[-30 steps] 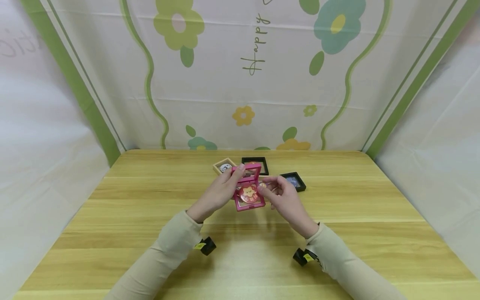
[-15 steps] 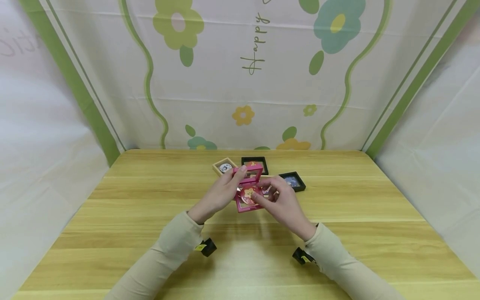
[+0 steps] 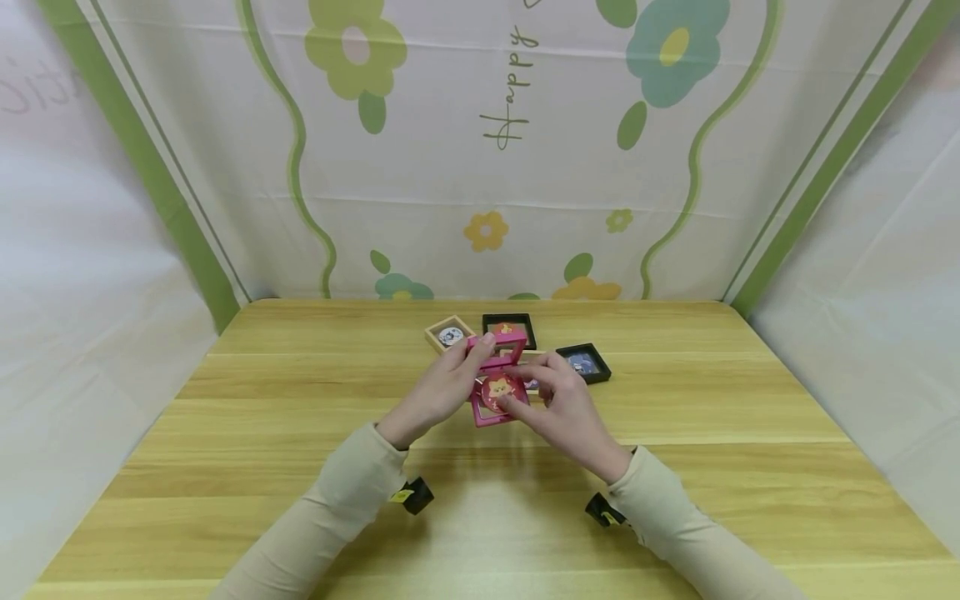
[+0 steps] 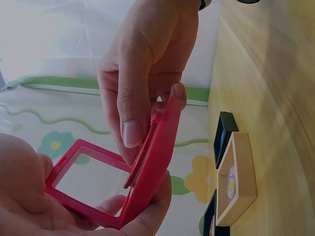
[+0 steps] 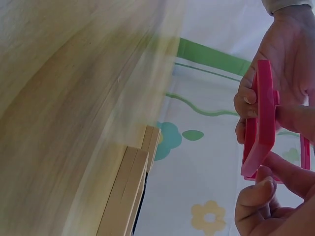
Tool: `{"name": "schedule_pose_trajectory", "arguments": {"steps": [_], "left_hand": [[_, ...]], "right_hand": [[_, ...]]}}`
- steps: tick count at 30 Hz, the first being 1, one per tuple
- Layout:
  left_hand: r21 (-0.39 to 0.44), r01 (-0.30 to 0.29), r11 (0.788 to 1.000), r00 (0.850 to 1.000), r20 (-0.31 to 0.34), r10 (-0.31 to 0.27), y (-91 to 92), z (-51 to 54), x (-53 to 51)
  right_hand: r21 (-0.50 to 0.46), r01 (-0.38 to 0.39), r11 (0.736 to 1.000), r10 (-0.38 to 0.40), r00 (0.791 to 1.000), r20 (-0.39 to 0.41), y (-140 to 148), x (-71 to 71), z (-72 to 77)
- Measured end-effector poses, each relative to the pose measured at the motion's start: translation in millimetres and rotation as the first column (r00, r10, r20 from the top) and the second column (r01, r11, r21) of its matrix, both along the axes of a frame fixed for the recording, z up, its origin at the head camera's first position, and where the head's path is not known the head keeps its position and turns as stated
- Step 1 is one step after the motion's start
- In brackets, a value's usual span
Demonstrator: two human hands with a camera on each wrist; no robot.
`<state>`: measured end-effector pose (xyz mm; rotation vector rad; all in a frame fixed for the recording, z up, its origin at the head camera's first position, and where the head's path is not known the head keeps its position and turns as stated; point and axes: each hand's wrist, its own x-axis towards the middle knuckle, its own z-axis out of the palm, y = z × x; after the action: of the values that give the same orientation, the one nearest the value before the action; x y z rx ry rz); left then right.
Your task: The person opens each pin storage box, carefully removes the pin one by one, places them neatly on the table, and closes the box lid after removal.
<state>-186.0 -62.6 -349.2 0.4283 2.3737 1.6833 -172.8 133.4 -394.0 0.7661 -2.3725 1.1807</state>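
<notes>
The left hand [image 3: 438,392] grips a hinged pink frame [image 3: 480,414], held open above the table, thumb on its upper half. A round red badge [image 3: 497,390] with a yellow star figure lies at the lower half. On that badge rests the thumb of the right hand [image 3: 566,412], its other fingers at the frame's right side. Seen in the left wrist view, the badge is tilted edge-on against one half of the pink frame [image 4: 160,162], pinched by the right hand [image 4: 152,64].
Behind the hands lie a light wooden frame [image 3: 432,337] with a white badge, a black frame [image 3: 532,332] with a red badge, and a black frame [image 3: 602,375] with a blue badge. Another wooden frame [image 4: 244,182] is partly hidden in the head view.
The right thumb has moved left and down from the pink frame's right edge onto the red badge. The left hand has barely moved, still gripping the frame.
</notes>
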Motion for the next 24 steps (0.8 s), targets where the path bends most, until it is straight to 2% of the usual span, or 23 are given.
{"name": "schedule_pose_trajectory", "arguments": {"steps": [10, 24], "left_hand": [[-0.045, -0.011, 0.999, 1.000, -0.015, 0.011, 1.4, -0.1, 1.1], [-0.053, -0.008, 0.999, 1.000, -0.009, 0.007, 1.3, -2.0, 1.1]], "right_hand": [[-0.009, 0.009, 1.000, -0.009, 0.999, 0.053, 0.5, 1.6, 1.4], [-0.021, -0.005, 1.000, 0.007, 0.998, 0.062, -1.0, 2.3, 2.6]]}}
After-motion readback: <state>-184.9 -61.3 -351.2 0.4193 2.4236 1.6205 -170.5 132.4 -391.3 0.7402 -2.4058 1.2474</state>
